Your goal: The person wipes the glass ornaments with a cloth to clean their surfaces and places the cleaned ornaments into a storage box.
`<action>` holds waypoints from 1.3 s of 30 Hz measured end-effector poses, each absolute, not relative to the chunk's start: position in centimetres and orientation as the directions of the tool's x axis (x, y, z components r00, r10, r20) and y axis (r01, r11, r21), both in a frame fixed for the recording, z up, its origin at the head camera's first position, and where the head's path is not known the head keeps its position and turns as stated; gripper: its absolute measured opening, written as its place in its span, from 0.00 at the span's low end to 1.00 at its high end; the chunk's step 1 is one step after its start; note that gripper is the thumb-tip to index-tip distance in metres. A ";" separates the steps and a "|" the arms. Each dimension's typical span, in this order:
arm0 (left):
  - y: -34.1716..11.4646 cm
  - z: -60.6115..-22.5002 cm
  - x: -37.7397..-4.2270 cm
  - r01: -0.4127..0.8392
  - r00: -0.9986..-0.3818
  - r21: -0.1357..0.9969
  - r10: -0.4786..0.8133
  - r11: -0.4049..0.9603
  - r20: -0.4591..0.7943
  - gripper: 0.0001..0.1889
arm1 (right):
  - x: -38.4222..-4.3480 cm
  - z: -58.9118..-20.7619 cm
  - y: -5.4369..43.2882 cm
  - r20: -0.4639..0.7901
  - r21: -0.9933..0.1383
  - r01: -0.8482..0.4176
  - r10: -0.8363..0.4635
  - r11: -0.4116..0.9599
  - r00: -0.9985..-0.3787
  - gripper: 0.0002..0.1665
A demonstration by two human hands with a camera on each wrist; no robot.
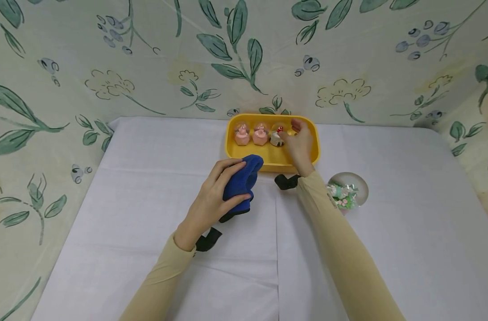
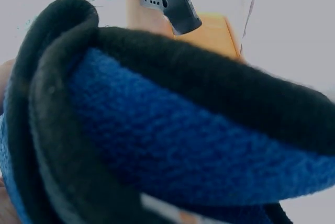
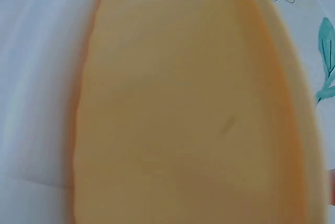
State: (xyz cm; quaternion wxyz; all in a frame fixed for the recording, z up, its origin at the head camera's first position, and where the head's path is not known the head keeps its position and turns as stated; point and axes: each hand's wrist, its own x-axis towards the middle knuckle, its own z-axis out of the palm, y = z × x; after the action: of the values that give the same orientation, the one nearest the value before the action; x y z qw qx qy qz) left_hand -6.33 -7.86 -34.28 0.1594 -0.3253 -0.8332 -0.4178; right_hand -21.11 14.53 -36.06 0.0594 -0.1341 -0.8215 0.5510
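My left hand grips a folded blue cloth with dark edging, in front of the yellow tray. The cloth fills most of the left wrist view. Over the tray's right end is my right hand, fingers bent down; whether they hold something is hidden. Beside its thumb stands a small white-and-red figure under a clear dome. To its left are a pink domed ornament and another pink domed ornament. The right wrist view shows only bare tray, no fingers on an object.
A clear glass globe with green, white and pink flowers lies on the white tablecloth beside the right forearm. Black wrist-camera pieces stick out near both wrists. A leaf-patterned curtain hangs behind the table.
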 end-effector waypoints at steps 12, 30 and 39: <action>-7.8 -34.1 -6.2 0.667 -0.745 0.594 0.405 0.449 0.530 0.37 | -17.4 -32.7 15.0 0.172 -0.964 -0.105 0.277 0.243 -0.945 0.31; -7.9 -34.2 -6.2 0.674 -0.739 0.597 0.406 0.435 0.538 0.36 | -10.9 -28.9 20.0 0.241 -0.965 -0.208 0.229 0.162 -0.943 0.35; -7.9 -34.2 -6.2 0.673 -0.740 0.598 0.400 0.436 0.541 0.36 | -8.2 -28.9 22.7 0.236 -0.972 -0.228 0.263 0.062 -0.935 0.36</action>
State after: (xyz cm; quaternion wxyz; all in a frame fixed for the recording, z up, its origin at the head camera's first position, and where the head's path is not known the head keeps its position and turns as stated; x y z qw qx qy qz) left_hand -6.18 -7.90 -34.22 0.1618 -0.3224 -0.8317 -0.4220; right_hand -8.19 22.68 -28.94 0.1793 -0.0124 -0.7061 0.6849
